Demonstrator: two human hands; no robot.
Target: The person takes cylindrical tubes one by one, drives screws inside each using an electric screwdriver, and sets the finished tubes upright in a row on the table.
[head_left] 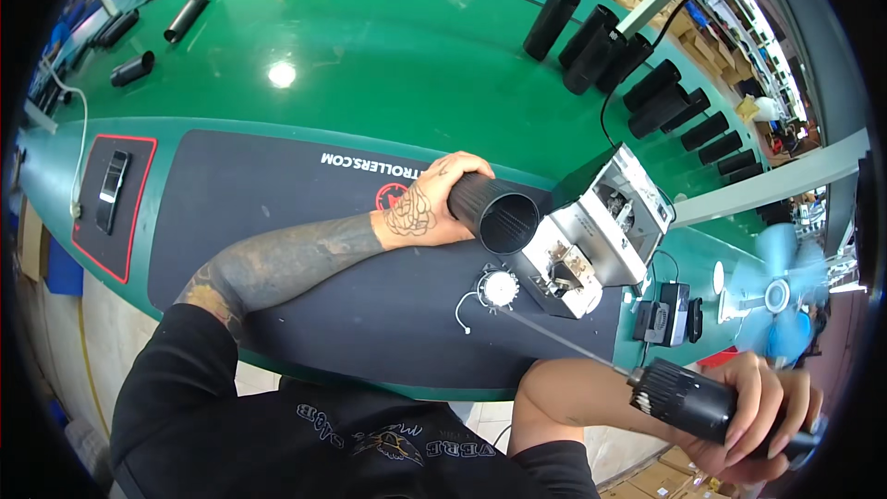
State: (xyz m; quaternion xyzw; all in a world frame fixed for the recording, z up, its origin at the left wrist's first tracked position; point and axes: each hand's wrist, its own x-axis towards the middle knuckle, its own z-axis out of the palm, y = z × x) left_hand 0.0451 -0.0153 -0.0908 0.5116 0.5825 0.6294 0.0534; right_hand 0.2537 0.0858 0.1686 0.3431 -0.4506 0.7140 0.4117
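Your left hand wraps around a black ribbed tube lying on its side on the dark mat, its open end facing right, just beside the metal fixture. Your right hand grips a black electric screwdriver down at the lower right. Its long thin bit slants up and left, its tip at the small round white part on the mat.

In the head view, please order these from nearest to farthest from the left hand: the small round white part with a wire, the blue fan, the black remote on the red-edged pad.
From the left hand:
1. Small round white part, just right of it on the dark mat.
2. Black remote, far left on its pad.
3. Blue fan, far right at the table's edge.
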